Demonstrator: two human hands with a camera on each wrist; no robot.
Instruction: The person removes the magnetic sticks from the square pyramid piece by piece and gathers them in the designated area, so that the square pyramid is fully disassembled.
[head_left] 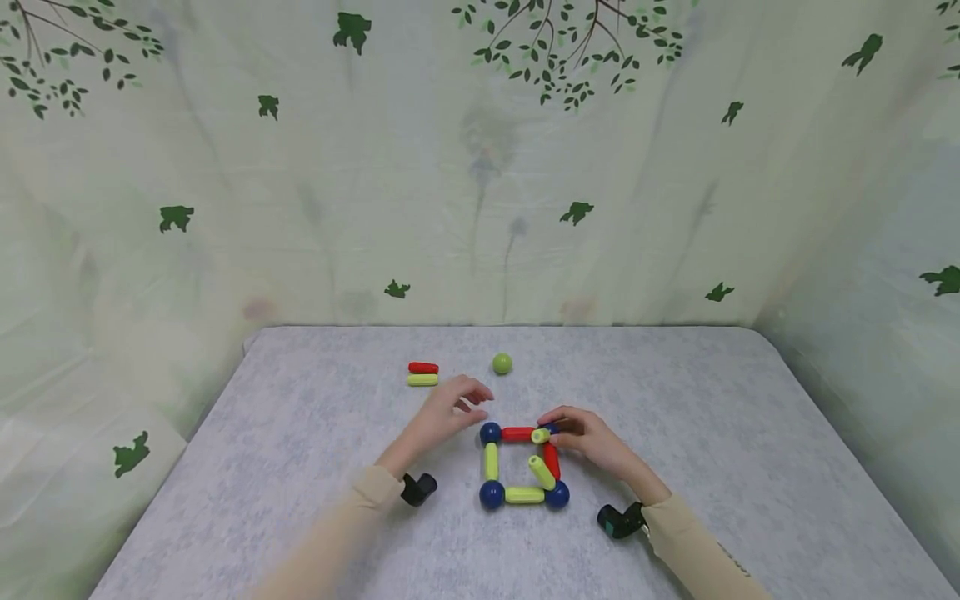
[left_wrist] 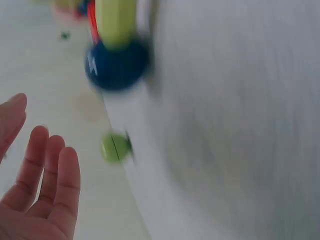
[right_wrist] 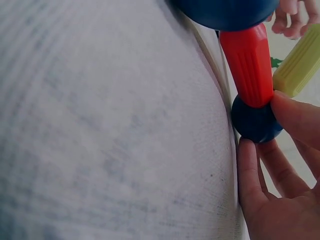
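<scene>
A square frame of blue balls joined by red rods and yellow-green rods lies on the table. My right hand (head_left: pixel 596 440) grips the blue ball (right_wrist: pixel 256 120) at its far right corner, thumb on one side and fingers on the other. From that ball a yellow-green rod (head_left: pixel 540 435) sticks up, and a red rod (right_wrist: pixel 248 65) joins it too. Another yellow-green rod (head_left: pixel 542 472) rises at a slant from the near right ball (head_left: pixel 557 495). My left hand (head_left: pixel 448 408) hovers by the far left ball (head_left: pixel 490 432), holding nothing, fingers loosely bent and apart from the frame.
Beyond the left hand, a loose red rod (head_left: pixel 423 367) and a yellow-green rod (head_left: pixel 422 380) lie side by side. A green ball (head_left: pixel 502 363) sits to their right. A leaf-printed curtain (head_left: pixel 480 167) hangs behind the grey table (head_left: pixel 300 533).
</scene>
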